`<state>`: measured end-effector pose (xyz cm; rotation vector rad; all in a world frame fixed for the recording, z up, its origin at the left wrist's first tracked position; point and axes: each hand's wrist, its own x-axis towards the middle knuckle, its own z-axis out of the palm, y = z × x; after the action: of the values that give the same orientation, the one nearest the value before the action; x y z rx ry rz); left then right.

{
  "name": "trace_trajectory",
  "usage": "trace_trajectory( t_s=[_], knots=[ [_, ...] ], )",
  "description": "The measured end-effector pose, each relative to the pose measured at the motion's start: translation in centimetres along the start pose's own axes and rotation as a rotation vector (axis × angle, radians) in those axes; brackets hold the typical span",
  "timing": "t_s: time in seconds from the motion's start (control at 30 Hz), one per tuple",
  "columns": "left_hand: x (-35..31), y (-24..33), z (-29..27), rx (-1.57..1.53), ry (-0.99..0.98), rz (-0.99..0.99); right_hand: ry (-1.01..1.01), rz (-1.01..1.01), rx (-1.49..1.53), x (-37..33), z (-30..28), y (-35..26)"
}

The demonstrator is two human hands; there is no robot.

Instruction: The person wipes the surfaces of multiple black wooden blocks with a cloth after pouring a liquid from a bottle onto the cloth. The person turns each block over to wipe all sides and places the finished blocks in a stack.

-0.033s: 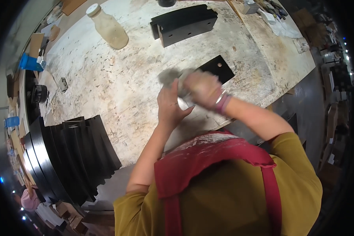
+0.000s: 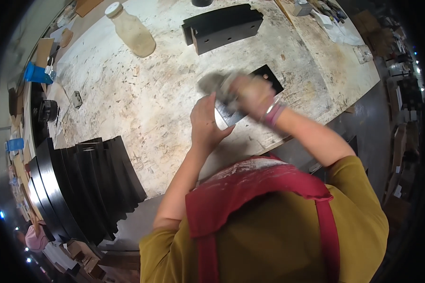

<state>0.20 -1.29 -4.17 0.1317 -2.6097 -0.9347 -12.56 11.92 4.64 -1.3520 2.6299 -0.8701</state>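
A flat black plate [image 2: 271, 79] with a round hole near its far right end lies slantwise on the worktable. My left hand [image 2: 206, 120] holds its near left end, thumb and finger spread across the short edge. A grey cloth [image 2: 211, 83] is bunched in my right hand [image 2: 256, 96] and pressed on top of the plate. Motion blurs the right hand and cloth, and together they cover the plate's middle. The part of the plate by my left thumb looks shiny and pale.
The worktable [image 2: 165, 85] is stained white. On it stand a cloudy bottle [image 2: 136, 37] with a white lid and a stack of black plates [image 2: 224, 30]. More black panels [image 2: 87, 184] stand in a row at left. A blue cup [image 2: 35, 73] is at the left edge, tools [image 2: 333, 12] at far right.
My right hand and the cloth have slid a little right and away along the plate, showing more of its left end. My left hand stays nearly in place.
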Motion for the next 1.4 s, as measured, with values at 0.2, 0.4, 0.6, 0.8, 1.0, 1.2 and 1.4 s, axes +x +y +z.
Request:
trace_trajectory(
  t_s=[0.2,0.4,0.6,0.8,1.0,1.2,1.4],
  knots=[
    [0.4,0.7,0.1,-0.201,0.027,0.015,-0.095,-0.136,-0.317,-0.4,4.3,-2.3],
    [0.5,1.5,-0.3,0.013,-0.025,0.01,0.093,-0.039,-0.212,-0.4,-0.8,5.9],
    [0.2,0.8,0.0,0.044,-0.024,0.059,-0.103,-0.053,-0.257,-4.0,2.0,0.7],
    [1.5,2.3,-0.6,0.015,-0.059,-0.009,0.141,0.281,-0.368,-7.0,-5.9,13.5],
    [0.5,0.9,-0.4,0.001,-0.042,0.066,0.085,-0.184,-0.191,-5.9,1.9,1.2],
    [0.7,1.6,-0.6,0.051,-0.053,0.021,0.01,0.07,-0.252,-4.8,-3.4,5.8],
    [0.4,0.8,-0.6,-0.021,-0.118,-0.033,0.091,-0.058,-0.105,-3.4,1.1,3.1]
  ],
)
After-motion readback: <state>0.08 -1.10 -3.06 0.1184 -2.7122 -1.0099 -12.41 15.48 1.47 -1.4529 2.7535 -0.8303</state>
